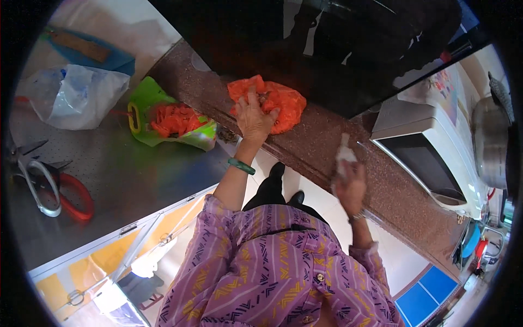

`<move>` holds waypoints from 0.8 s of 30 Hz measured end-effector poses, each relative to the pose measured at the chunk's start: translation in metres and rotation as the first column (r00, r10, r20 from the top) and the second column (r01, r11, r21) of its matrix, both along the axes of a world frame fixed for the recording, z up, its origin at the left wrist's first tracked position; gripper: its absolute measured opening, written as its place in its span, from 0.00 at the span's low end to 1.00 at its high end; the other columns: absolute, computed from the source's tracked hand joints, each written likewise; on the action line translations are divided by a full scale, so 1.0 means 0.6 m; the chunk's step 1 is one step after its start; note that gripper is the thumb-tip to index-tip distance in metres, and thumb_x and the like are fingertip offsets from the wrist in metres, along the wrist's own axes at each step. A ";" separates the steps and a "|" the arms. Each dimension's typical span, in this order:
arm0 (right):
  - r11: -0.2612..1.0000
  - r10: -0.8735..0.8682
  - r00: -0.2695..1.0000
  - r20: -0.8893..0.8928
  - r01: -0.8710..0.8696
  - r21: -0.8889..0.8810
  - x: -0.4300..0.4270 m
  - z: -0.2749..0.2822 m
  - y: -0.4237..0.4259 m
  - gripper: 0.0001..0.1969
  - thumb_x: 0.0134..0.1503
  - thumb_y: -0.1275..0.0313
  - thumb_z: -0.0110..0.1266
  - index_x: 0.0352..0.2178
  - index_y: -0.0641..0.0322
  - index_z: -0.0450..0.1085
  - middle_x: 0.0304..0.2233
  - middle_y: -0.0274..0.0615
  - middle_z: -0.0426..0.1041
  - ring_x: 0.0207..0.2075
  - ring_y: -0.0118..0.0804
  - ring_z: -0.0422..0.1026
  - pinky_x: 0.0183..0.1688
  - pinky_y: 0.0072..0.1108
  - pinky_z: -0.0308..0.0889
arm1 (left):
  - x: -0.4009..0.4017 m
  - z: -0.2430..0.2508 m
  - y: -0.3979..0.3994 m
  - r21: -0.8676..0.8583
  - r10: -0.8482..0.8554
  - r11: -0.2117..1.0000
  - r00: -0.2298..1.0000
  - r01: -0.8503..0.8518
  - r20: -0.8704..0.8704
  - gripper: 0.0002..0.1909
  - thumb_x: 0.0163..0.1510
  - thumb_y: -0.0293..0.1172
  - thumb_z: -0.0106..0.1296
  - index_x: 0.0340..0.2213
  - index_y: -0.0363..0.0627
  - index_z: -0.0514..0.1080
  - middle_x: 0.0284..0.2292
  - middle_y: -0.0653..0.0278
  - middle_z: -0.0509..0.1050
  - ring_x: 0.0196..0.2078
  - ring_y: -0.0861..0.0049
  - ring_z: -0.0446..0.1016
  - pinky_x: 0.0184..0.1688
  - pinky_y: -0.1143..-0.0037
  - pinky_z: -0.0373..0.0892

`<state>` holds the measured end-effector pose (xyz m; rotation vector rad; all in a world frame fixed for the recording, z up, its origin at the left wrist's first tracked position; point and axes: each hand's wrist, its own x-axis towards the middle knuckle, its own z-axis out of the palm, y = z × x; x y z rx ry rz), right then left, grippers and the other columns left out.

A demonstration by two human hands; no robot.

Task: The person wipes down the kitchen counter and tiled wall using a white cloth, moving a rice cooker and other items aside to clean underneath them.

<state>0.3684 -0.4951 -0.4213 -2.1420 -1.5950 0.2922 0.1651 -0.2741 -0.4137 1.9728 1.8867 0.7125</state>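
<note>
My left hand [254, 118] lies over a crumpled orange plastic bag [288, 104] on the reddish-brown stone countertop [302, 151], its fingers spread on the bag. Near the counter's front edge, my right hand [350, 186] is closed around a whitish crumpled cloth or tissue [346, 154]. The hand is blurred, and the cloth touches or hovers just over the counter; which one I cannot tell. To the left, a green plastic bag [148, 92] stands folded down and open, holding more orange plastic [177, 118].
A metal worktop on the left bears a translucent white bag [81, 96], a blue bag [118, 61] and scissors [75, 198] with red handles beside grey-handled ones [45, 188]. A glossy black panel [327, 49] borders the counter's back. A white microwave [425, 159] stands at right.
</note>
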 end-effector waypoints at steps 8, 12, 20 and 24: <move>0.920 0.364 0.926 0.097 -0.374 0.118 -0.094 0.028 0.145 0.22 0.39 0.75 0.52 0.41 0.59 0.67 0.40 0.50 0.65 0.39 0.53 0.66 0.38 0.35 0.65 | -0.021 -0.015 0.024 -0.205 -0.134 0.948 0.890 0.244 0.437 0.15 0.42 0.24 0.51 0.36 0.42 0.68 0.25 0.57 0.71 0.27 0.71 0.69 0.30 0.75 0.67; 0.947 0.317 0.938 -0.144 -0.303 0.110 -0.055 0.019 0.111 0.19 0.39 0.79 0.51 0.38 0.62 0.69 0.36 0.46 0.68 0.36 0.44 0.69 0.35 0.29 0.66 | -0.008 -0.057 -0.022 -0.096 -0.343 0.856 0.698 0.508 0.629 0.19 0.44 0.26 0.52 0.41 0.41 0.66 0.25 0.58 0.73 0.24 0.75 0.68 0.28 0.76 0.66; 0.901 0.428 0.637 -0.641 -0.240 0.362 -0.164 0.220 0.248 0.18 0.41 0.82 0.46 0.37 0.63 0.70 0.35 0.38 0.67 0.38 0.31 0.68 0.39 0.19 0.64 | -0.112 0.038 -0.041 -0.096 -0.320 0.897 0.785 0.431 0.530 0.25 0.48 0.34 0.51 0.47 0.42 0.60 0.31 0.50 0.73 0.25 0.65 0.73 0.26 0.73 0.68; 0.738 0.660 0.627 -0.413 -0.439 0.513 -0.307 0.160 0.410 0.18 0.40 0.81 0.46 0.37 0.61 0.68 0.35 0.48 0.67 0.37 0.44 0.68 0.40 0.25 0.65 | -0.179 0.010 -0.064 -0.020 -0.013 0.999 0.792 0.032 0.611 0.16 0.51 0.28 0.47 0.43 0.42 0.64 0.29 0.57 0.73 0.27 0.73 0.72 0.26 0.77 0.67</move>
